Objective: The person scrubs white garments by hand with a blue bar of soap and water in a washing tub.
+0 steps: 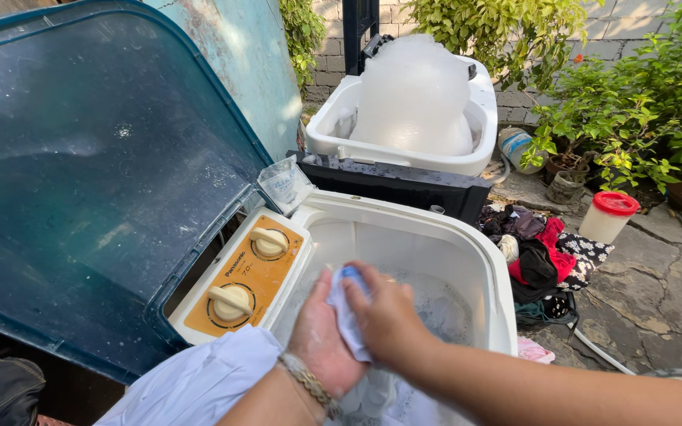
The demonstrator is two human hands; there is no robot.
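Both hands, left hand (319,339) and right hand (384,315), grip white garment (349,319) above washing machine tub (483,260), pressed together for rubbing, so water drips into tub.

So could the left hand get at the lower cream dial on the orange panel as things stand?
Probably yes. The lower dial sits uncovered on the orange panel, just left of the left hand, with nothing between them. But that hand is pressed against the white cloth with the right hand.

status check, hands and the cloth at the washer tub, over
Left hand and right hand both gripping the white cloth, pressed together over the washer tub. Soapy water below. Nothing blocking.
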